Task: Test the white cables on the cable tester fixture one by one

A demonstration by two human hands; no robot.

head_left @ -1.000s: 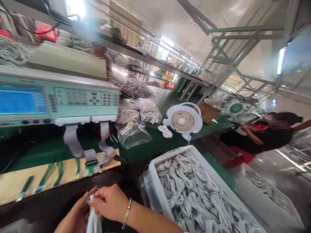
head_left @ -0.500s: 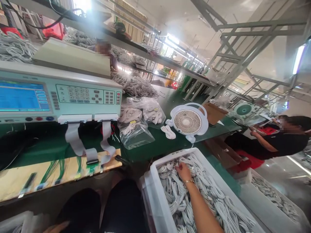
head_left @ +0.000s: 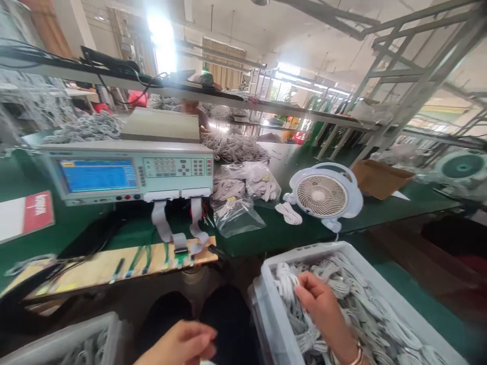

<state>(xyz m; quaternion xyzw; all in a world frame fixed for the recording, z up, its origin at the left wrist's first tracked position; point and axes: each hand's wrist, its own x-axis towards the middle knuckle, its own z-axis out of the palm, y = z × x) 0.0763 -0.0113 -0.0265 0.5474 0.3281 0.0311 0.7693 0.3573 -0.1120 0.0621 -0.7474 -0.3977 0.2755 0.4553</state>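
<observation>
My right hand point(head_left: 319, 299) has its thumb and fingers closed on a coiled bundle of light grey cable point(head_left: 285, 279), lifted at the near left part of a white plastic crate point(head_left: 268, 289). Many more tied cable bundles point(head_left: 365, 304) fill that crate. Over my lap, my left hand point(head_left: 186, 342) is slightly blurred, its fingers loosely bent and partly stretched out, with nothing visible in them. A second crate point(head_left: 114, 329) with grey cable bundles stands at the lower left.
On the green bench stand a tester with a blue screen point(head_left: 99, 176), a wooden board with connectors point(head_left: 95, 268), bagged cables point(head_left: 236, 208), a single white cable bundle point(head_left: 289, 214) and a white fan point(head_left: 321, 196). A cardboard box point(head_left: 380, 180) sits behind the fan. Another person is beyond the shelf.
My right hand has come up from the pile with a cable bundle in its fingers. My left hand has risen into view over my lap. The view has turned left.
</observation>
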